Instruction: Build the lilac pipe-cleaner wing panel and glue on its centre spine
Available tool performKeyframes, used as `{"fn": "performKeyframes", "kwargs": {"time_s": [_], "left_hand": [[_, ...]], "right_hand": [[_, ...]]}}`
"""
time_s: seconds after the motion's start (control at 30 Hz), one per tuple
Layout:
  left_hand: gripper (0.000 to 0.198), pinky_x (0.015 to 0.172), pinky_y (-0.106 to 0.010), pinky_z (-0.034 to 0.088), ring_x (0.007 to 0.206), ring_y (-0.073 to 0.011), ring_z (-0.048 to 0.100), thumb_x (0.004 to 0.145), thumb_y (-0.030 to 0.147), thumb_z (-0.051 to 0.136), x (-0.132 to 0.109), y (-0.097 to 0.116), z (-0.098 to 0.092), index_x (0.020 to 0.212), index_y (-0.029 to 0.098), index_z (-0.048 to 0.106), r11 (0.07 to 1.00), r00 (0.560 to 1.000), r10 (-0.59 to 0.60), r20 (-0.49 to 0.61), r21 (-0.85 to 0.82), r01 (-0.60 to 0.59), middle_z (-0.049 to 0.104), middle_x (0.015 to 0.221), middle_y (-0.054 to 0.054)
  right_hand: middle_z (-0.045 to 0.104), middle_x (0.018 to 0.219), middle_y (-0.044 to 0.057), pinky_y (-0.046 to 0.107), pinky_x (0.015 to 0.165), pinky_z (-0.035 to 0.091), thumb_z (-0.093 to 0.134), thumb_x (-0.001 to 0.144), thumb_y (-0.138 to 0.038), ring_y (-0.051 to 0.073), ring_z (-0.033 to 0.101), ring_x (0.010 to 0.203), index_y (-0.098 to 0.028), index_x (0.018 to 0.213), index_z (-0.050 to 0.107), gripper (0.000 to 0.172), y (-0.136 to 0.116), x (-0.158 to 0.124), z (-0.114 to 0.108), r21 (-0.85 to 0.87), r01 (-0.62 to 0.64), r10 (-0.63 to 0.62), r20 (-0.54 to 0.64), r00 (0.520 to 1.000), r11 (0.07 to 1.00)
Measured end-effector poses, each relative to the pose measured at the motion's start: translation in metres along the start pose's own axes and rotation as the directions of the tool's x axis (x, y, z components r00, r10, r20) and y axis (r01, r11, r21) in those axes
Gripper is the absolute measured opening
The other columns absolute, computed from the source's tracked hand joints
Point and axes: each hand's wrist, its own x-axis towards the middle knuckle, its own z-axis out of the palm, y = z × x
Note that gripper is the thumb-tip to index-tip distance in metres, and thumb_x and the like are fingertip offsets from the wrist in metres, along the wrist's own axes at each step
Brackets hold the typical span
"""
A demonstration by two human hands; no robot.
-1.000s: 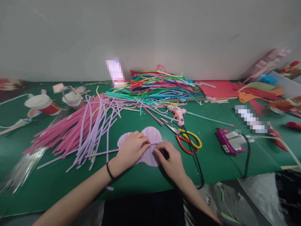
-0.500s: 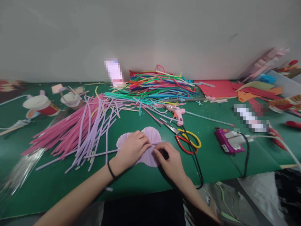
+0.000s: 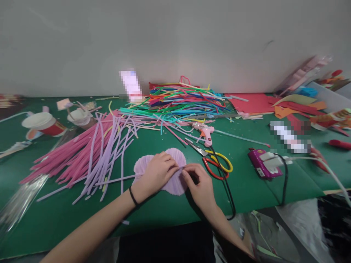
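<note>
A lilac ruffled piece, rounded in outline, lies on the green table under both hands. My left hand rests over its middle, thumb and fingers pinched on a thin lilac stem that crosses the piece. At the right edge, my right hand pinches the end of the same stem between thumb and index finger. The stem also sticks out to the left, beyond my left hand. Scissors with red and yellow handles lie just right of my right hand, and a pink glue gun sits behind them.
Pink stems and lilac stems are heaped at left, near paper cups. A multicoloured stem pile lies at the back. A purple power strip, cables and red sheets are at right.
The view has shifted slightly. My left fingers have come nearer my right fingertips along the stem, and my right hand is a little more closed on its end.
</note>
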Motion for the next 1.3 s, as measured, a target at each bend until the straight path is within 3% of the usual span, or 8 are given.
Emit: {"fn": "performKeyframes", "kwargs": {"time_s": [0.17,0.33,0.63,0.73,0.9,1.07,1.2,1.3], "left_hand": [[0.021,0.078,-0.035,0.041,0.088,-0.0212,0.056,0.093,0.032,0.054,0.006,0.000,-0.005,0.084,0.017,0.066,0.997,0.999,0.027,0.030,0.074,-0.029,0.064,0.086,-0.006],[0.025,0.080,-0.036,0.042,0.093,-0.0227,0.055,0.093,0.037,0.053,0.015,0.006,-0.005,0.098,0.017,0.067,0.991,0.996,0.091,0.025,0.100,-0.093,0.064,0.096,-0.007],[0.023,0.081,-0.035,0.043,0.087,-0.0198,0.055,0.095,0.030,0.052,0.025,0.010,0.015,0.084,0.016,0.066,0.994,0.995,0.094,-0.034,0.050,-0.093,0.064,0.087,-0.006],[0.023,0.081,-0.035,0.044,0.087,-0.0200,0.055,0.095,0.029,0.051,0.024,0.010,0.016,0.083,0.015,0.065,0.991,0.992,0.116,-0.044,0.069,-0.113,0.064,0.086,-0.006],[0.027,0.081,-0.038,0.044,0.091,-0.0224,0.054,0.097,0.028,0.045,0.020,0.013,0.018,0.085,0.015,0.066,0.970,0.982,0.177,-0.069,0.178,-0.163,0.065,0.088,-0.008],[0.026,0.085,-0.039,0.045,0.098,-0.0232,0.056,0.097,0.029,0.047,0.015,0.012,0.011,0.092,0.018,0.070,0.975,0.978,0.191,-0.081,0.128,-0.179,0.069,0.088,-0.006],[0.027,0.098,-0.043,0.044,0.110,-0.0234,0.057,0.098,0.029,0.047,0.002,0.000,0.001,0.111,0.019,0.068,0.981,0.979,0.178,-0.101,0.100,-0.168,0.071,0.107,-0.007],[0.030,0.103,-0.048,0.042,0.120,-0.0267,0.054,0.096,0.032,0.048,-0.012,-0.013,-0.003,0.114,0.019,0.068,0.981,0.982,0.157,-0.106,0.132,-0.142,0.067,0.118,-0.010]], "right_hand": [[0.065,0.097,0.005,0.030,0.086,0.047,0.054,0.094,-0.028,0.017,0.061,0.094,-0.022,0.096,0.064,0.012,0.002,-0.002,0.000,0.003,0.013,-0.013,-0.028,1.000,1.000],[0.064,0.089,0.003,0.029,0.078,0.047,0.040,0.099,-0.028,0.016,0.060,0.084,-0.021,0.095,0.057,0.019,0.004,-0.006,0.001,0.055,-0.010,0.012,-0.035,0.999,0.998],[0.055,0.070,0.000,0.029,0.070,0.042,0.038,0.100,-0.027,0.015,0.054,0.072,-0.021,0.070,0.050,0.033,-0.001,-0.007,-0.004,0.085,0.056,-0.045,-0.128,0.991,0.995],[0.056,0.071,0.000,0.029,0.071,0.043,0.041,0.099,-0.027,0.015,0.055,0.072,-0.021,0.070,0.051,0.030,0.000,-0.006,-0.004,0.063,0.035,-0.024,-0.171,0.985,0.997],[0.060,0.092,0.004,0.033,0.083,0.046,0.061,0.089,-0.027,0.018,0.059,0.092,-0.021,0.082,0.057,0.010,0.004,-0.004,-0.002,0.032,0.050,-0.038,-0.291,0.956,0.998],[0.066,0.091,0.004,0.034,0.083,0.047,0.062,0.088,-0.024,0.018,0.062,0.090,-0.021,0.080,0.059,0.009,0.002,-0.004,-0.004,0.066,0.100,-0.079,-0.267,0.961,0.993],[0.067,0.087,0.004,0.034,0.081,0.045,0.044,0.097,-0.027,0.018,0.062,0.087,-0.021,0.068,0.056,0.031,-0.003,-0.005,-0.008,0.095,0.061,-0.029,-0.300,0.953,0.994],[0.065,0.079,0.004,0.035,0.082,0.045,0.035,0.100,-0.028,0.018,0.062,0.085,-0.021,0.054,0.046,0.048,-0.002,-0.005,-0.008,0.114,0.051,-0.009,-0.345,0.939,0.992]]}}
